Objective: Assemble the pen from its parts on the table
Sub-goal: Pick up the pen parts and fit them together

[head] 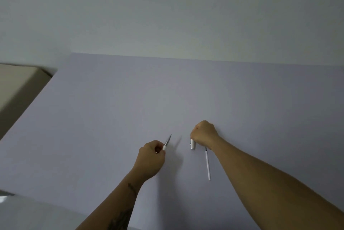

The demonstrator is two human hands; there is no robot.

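Assembly judged barely begun. Left hand (150, 160) closed round tapered tip section (167, 142), point up. Right hand (203, 133) fisted on white barrel (192, 144) at table (111, 108). Refill (207, 164) lay loose beside right wrist, uninserted.

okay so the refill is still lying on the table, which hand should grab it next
Right, probably. The right hand rests beside the refill, nearly touching its dark tip, though it grips a white barrel piece. The left hand is farther off, holding the pointed tip section.
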